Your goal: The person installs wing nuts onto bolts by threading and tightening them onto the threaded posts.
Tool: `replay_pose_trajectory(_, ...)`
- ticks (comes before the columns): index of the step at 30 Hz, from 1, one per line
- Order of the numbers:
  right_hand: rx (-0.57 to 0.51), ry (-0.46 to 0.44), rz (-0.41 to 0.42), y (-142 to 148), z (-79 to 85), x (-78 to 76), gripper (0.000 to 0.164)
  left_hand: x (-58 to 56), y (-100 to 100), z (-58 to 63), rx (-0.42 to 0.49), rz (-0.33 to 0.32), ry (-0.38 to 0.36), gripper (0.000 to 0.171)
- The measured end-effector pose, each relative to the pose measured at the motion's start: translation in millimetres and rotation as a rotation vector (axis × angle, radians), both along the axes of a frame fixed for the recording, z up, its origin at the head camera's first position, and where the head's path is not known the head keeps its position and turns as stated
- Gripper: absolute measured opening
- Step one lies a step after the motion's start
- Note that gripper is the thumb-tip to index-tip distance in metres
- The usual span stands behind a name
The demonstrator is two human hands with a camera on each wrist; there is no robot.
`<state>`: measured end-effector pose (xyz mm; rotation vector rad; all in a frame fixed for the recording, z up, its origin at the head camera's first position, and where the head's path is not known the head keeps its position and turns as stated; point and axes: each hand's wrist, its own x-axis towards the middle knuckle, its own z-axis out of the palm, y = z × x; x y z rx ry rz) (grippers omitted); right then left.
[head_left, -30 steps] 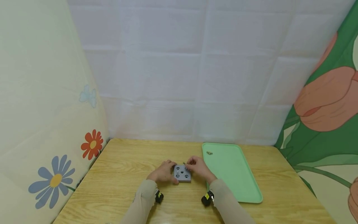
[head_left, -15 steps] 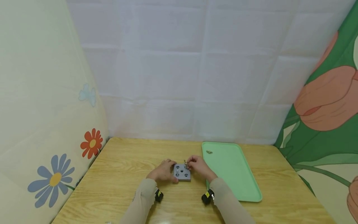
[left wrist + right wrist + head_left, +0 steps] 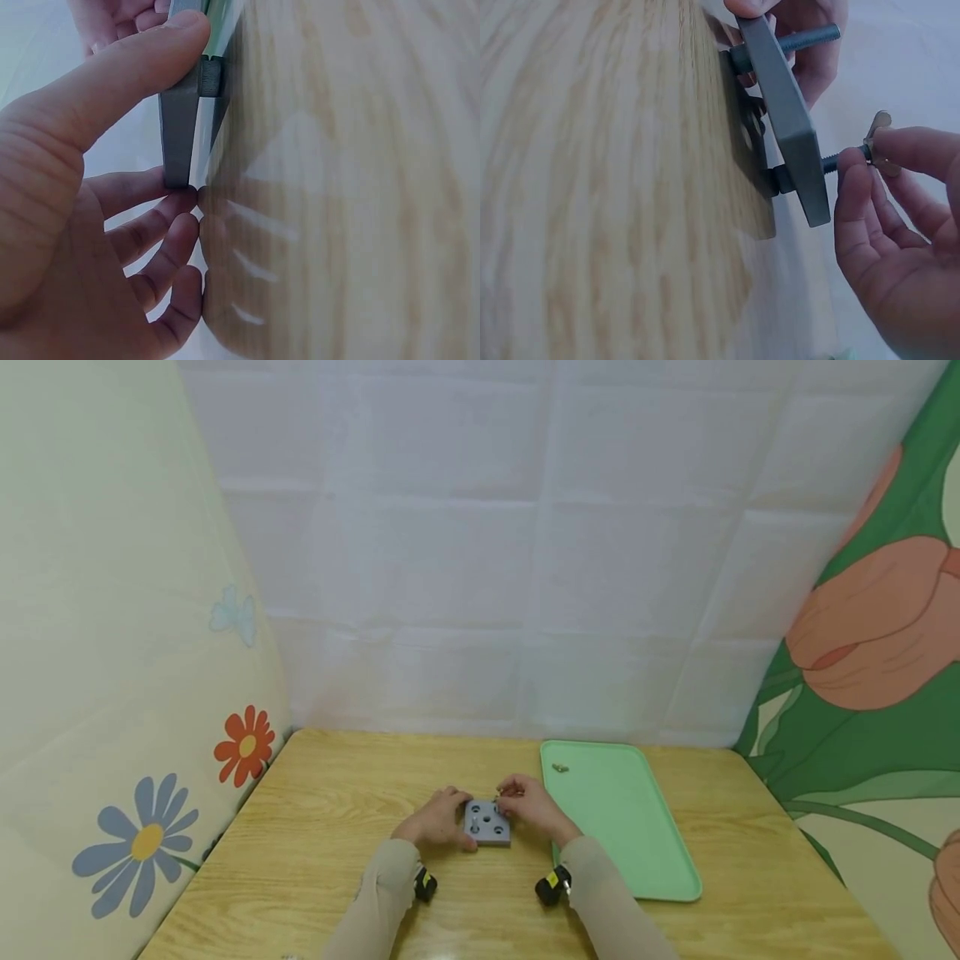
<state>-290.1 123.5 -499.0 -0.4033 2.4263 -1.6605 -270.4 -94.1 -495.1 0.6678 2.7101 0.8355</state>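
A square grey plate [image 3: 487, 838] with round holes stands slightly off the table, propped on the bolt heads under it. My left hand [image 3: 437, 821] grips its left side, thumb [image 3: 176, 34] at the near edge and fingers at the far one. Two bolts point up through the plate. One bolt [image 3: 810, 37] has a bare threaded end. At the tip of the far right bolt [image 3: 830, 163], a brass-coloured wing nut [image 3: 881, 120] is pinched between the thumb and fingers of my right hand [image 3: 531, 806].
A light green tray [image 3: 622, 835] lies to the right, under my right forearm's outer side. Small brass-coloured hardware [image 3: 560, 768] rests in its far left corner. Cloth hangings border the wooden table [image 3: 352, 793] at the back and sides.
My right fingers have shifted around the wing nut, which stood up visibly half a second ago and now shows less above them. The left hand and plate keep their place.
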Motion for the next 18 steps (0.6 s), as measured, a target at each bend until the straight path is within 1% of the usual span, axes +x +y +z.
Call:
replay_pose_trajectory(2, 0.014, 0.005, -0.014, -0.8, -0.1, 0.1, 0.017, 0.1, -0.1, -0.2, 0.004, -0.001, 0.000, 0.084)
replay_pose_trajectory(5, 0.010, -0.018, -0.043, -2.8, 0.5, 0.9, 0.013, 0.0, 0.2, -0.7, 0.007, 0.001, -0.005, 0.085)
replay_pose_trajectory(7, -0.020, -0.040, -0.055, -4.0, 1.4, 1.1, 0.012, -0.3, 0.3, -0.8, 0.008, 0.001, -0.002, 0.086)
replay_pose_trajectory(11, -0.132, -0.119, -0.071, -5.8, 4.4, 1.1, 0.021, -1.1, 0.1, -0.6, 0.011, 0.005, -0.005, 0.086)
replay_pose_trajectory(13, -0.174, -0.145, -0.069, -6.0, 4.8, 1.0, 0.022, -0.9, -0.2, -0.3, 0.011, 0.007, -0.009, 0.086)
replay_pose_trajectory(15, -0.188, -0.163, -0.071, -5.8, 4.6, 1.0, 0.020, -1.1, -0.4, -0.4, 0.011, 0.005, -0.013, 0.086)
replay_pose_trajectory(18, -0.166, -0.153, -0.065, -5.0, 3.2, 0.7, 0.014, -1.4, -0.6, -0.9, 0.008, 0.005, -0.020, 0.085)
